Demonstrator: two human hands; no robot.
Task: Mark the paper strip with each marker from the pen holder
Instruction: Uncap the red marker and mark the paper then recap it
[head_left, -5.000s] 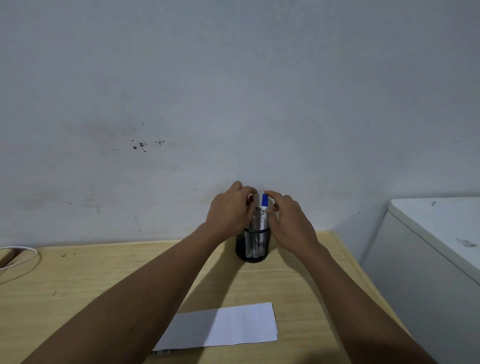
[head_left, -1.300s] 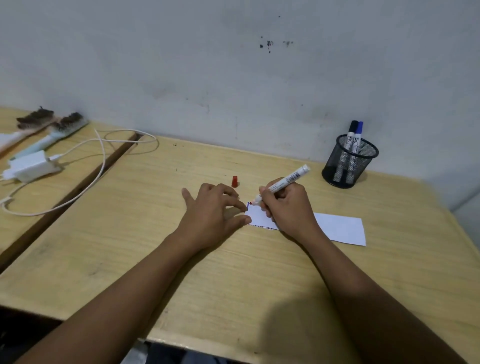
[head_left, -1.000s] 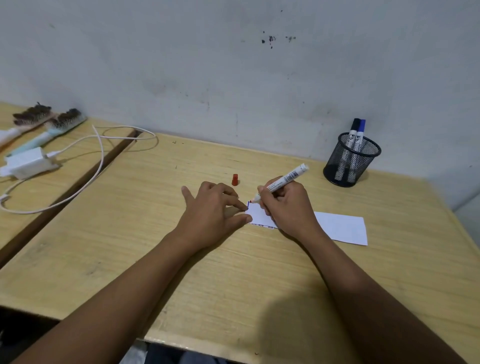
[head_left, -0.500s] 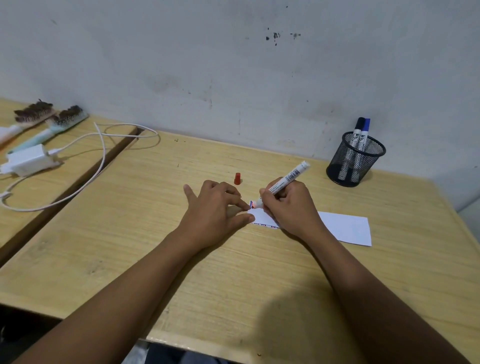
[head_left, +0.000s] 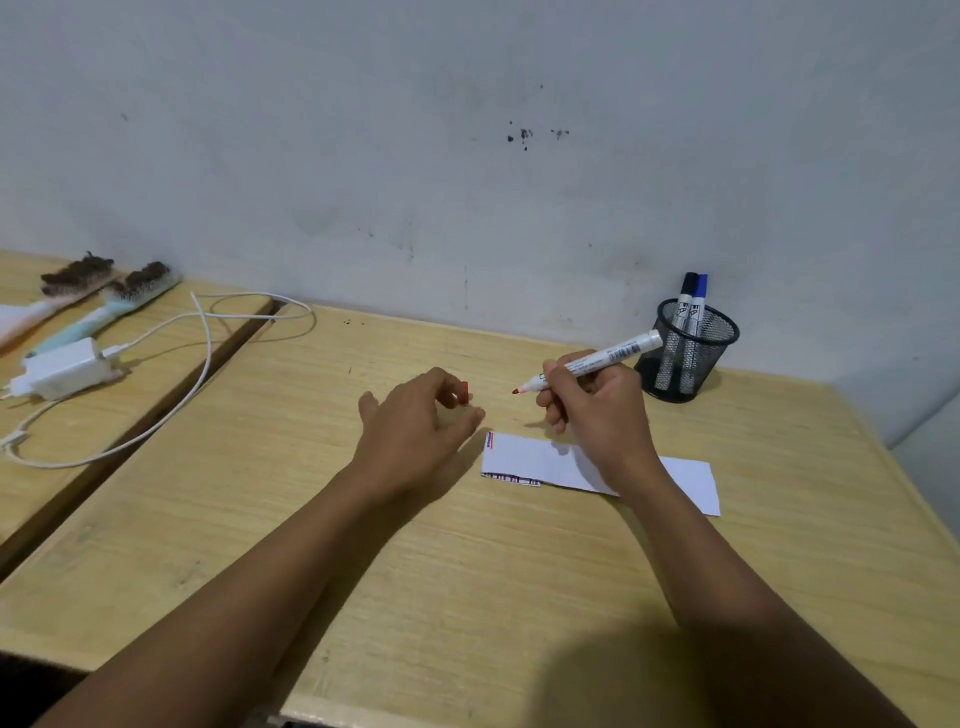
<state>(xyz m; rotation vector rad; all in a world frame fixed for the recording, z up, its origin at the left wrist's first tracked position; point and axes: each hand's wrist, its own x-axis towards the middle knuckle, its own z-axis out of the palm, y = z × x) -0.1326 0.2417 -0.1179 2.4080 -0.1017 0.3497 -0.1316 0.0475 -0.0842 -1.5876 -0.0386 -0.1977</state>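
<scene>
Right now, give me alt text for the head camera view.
A right hand holds an uncapped red marker above a paper strip on a wooden desk; the left hand reaches for its red cap.

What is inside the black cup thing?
The pen holder holds two capped markers, one black and one blue. Their lower ends are blurred behind the mesh.

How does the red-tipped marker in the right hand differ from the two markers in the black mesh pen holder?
The red-tipped white marker is uncapped, tilted, and held above the desk in the right hand. The two markers stand nearly upright in the black mesh pen holder with their caps on, one black, one blue. All three share white barrels with printed labels.
</scene>
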